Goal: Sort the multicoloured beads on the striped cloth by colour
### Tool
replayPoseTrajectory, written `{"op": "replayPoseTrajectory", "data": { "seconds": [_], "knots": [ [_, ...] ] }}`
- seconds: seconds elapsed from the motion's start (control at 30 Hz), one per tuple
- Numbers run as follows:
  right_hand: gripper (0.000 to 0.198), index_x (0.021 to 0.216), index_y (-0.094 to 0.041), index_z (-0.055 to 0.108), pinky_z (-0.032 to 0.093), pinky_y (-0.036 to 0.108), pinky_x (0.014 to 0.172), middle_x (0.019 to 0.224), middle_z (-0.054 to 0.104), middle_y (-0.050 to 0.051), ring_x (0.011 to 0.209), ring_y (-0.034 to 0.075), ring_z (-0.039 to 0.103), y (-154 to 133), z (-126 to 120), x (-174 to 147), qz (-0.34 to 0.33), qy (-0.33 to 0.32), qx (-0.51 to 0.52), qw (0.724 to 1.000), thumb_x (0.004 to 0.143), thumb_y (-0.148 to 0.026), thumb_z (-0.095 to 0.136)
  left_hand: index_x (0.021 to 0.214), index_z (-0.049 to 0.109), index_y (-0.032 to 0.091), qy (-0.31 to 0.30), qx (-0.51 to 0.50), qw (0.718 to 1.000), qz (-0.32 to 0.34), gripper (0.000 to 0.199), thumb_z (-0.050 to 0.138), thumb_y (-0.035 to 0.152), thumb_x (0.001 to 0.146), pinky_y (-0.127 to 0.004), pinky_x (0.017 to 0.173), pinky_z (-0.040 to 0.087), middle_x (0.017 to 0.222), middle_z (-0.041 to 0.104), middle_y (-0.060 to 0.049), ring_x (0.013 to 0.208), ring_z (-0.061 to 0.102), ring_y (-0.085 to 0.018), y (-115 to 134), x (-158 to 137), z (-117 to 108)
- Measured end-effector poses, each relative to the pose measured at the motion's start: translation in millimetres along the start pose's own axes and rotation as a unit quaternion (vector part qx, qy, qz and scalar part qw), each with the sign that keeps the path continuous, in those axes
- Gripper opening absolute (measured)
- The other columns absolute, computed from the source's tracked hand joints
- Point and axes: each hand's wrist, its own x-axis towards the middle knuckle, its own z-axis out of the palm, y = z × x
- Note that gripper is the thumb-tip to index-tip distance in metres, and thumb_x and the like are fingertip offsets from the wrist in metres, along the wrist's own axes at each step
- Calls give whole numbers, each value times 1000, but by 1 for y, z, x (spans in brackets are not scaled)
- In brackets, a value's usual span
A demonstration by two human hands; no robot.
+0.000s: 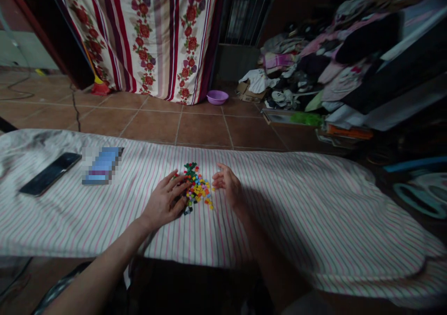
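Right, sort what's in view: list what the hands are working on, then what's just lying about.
In hand:
- pile of small coloured blocks
- left hand, touching the pile
- right hand, beside it
- striped sheet beneath

Lying about:
- black phone
- purple bowl
- clothes heap
- floral curtain

Two hands rest on a striped bed (279,203). The left hand (165,202) and right hand (228,184) touch a pile of little colored blocks (197,187). A black phone (50,173) lies far left.

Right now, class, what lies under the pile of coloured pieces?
The pile lies on a striped sheet. The left hand rests on its left edge, the right hand beside it. What is under the sheet is covered.
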Motion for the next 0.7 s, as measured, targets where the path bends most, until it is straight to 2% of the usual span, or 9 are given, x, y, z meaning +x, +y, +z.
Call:
{"op": "replayPoseTrajectory", "data": {
  "seconds": [0.07,0.2,0.37,0.57,0.7],
  "knots": [
    [70,124,-17,63,49,27,52,78,65,2,60,15,59,5,-10,1,7,48,-17,999,91,-72,33,132,61,25,-10,28,999,43,41,49,34,93,-56,116,41,145,57,-8,149,33,-29,13,-3,2],
    [65,121,-19,63,50,27,54,83,64,3,63,15,58,14,-19,3,17,108,-29,994,92,-67,33,139,55,28,-72,62,988,124,46,50,41,95,-57,121,34,154,49,-5,151,29,-29,50,-2,17],
    [59,119,-21,63,54,30,62,94,67,6,75,18,64,25,-16,10,41,146,-4,988,90,-65,35,143,51,25,-110,54,983,133,51,48,45,95,-55,125,25,152,50,-7,150,31,-27,81,10,45],
    [58,117,-20,64,56,33,74,107,69,10,90,21,67,29,-15,14,40,139,-1,990,90,-63,37,138,56,32,-110,110,985,69,46,42,48,97,-56,122,26,147,56,-4,145,39,-28,77,21,64],
    [57,118,-20,63,57,35,74,106,70,11,89,22,68,29,-16,15,45,135,3,990,91,-62,36,135,60,26,-80,139,987,19,48,42,49,97,-57,122,28,147,57,-6,146,39,-29,60,18,62]
  ]
}}
